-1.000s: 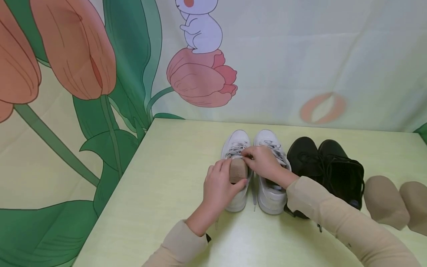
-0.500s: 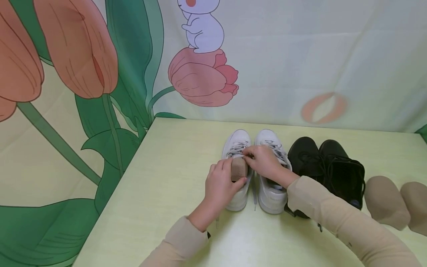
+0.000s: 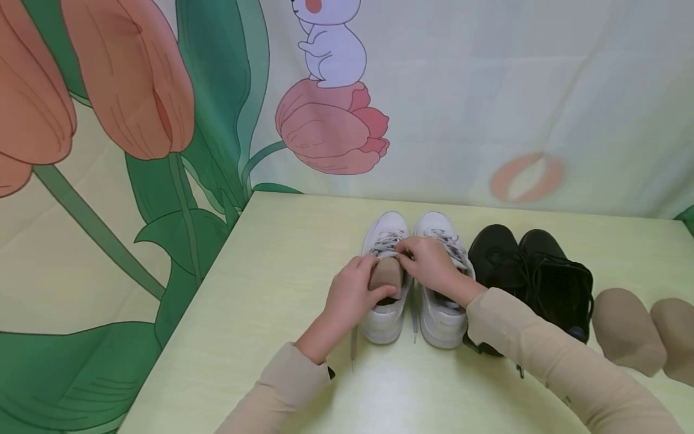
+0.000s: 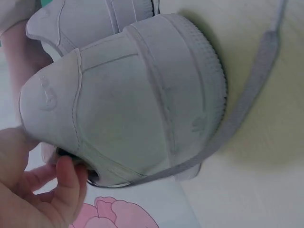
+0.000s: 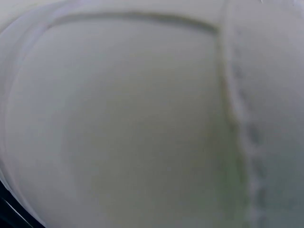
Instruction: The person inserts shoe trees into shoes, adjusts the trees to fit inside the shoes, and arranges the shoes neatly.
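Observation:
Two white lace-up sneakers stand side by side, toes pointing away. In the left sneaker (image 3: 382, 330), a tan, rounded shoe insert (image 3: 387, 274) sticks up from the opening. My left hand (image 3: 347, 292) holds this insert, fingers on its left side and thumb across its near end. The left wrist view shows bent fingertips at the collar of the sneaker (image 4: 114, 109). My right hand (image 3: 431, 265) pinches the same sneaker by its tongue and lace edge, its forearm crossing the right sneaker (image 3: 441, 330). Blurred white leather (image 5: 133, 123) fills the right wrist view.
To the right stands a pair of black lace-up shoes (image 3: 492, 247), partly under the right sleeve. Two more tan inserts (image 3: 629, 331) lie beyond them. A loose grey lace (image 3: 354, 349) trails onto the pale table (image 3: 271, 283). A tulip-printed cloth (image 3: 434, 108) hangs behind.
My left hand has shifted slightly left and its thumb has drawn back, exposing more of the sneaker's opening below the insert. The right hand keeps its pinch in place.

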{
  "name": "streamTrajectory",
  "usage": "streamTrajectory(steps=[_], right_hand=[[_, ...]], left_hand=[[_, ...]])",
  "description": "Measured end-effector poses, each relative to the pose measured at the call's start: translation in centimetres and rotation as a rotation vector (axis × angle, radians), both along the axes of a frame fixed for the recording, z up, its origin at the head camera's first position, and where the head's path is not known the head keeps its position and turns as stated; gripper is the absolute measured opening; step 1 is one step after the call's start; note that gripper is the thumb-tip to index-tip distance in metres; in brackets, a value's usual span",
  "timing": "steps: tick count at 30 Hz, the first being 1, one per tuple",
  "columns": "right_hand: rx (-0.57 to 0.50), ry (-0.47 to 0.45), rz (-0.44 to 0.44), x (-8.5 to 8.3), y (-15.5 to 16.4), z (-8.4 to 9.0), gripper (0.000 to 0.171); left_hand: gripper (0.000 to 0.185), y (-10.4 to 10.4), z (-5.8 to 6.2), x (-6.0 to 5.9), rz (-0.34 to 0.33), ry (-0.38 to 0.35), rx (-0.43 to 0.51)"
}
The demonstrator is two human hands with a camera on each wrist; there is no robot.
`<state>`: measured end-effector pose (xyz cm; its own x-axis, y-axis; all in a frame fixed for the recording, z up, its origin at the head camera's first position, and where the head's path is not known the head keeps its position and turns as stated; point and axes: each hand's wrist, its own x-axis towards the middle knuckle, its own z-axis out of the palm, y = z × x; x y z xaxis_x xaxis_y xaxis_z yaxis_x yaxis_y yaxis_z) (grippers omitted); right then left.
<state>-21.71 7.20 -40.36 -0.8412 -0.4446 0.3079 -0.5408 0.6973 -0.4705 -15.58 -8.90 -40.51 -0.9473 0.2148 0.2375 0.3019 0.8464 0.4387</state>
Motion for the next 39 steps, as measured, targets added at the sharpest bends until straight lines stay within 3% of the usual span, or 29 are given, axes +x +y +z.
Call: streamTrajectory(steps=[9,16,27,39], right_hand=[[-0.003,-0.008,-0.007,-0.1,0.0,-0.2,0.011],[-0.01,-0.03,-0.007,-0.2,0.1,0.0,0.01],[-0.065,0.009,-0.008,0.0,0.2,-0.3,0.006],[-0.069,-0.011,-0.001,0.1,0.2,-0.1,0.006]], left_hand=[[0.033,-0.1,-0.1,0.4,0.023,0.143,0.017],[0.029,0.1,0.0,0.3,0.032,0.136,0.023],[0.028,0.1,-0.6,-0.2,0.045,0.18,-0.063],[0.028,0.0,-0.9,-0.8,0.031,0.131,-0.032]])
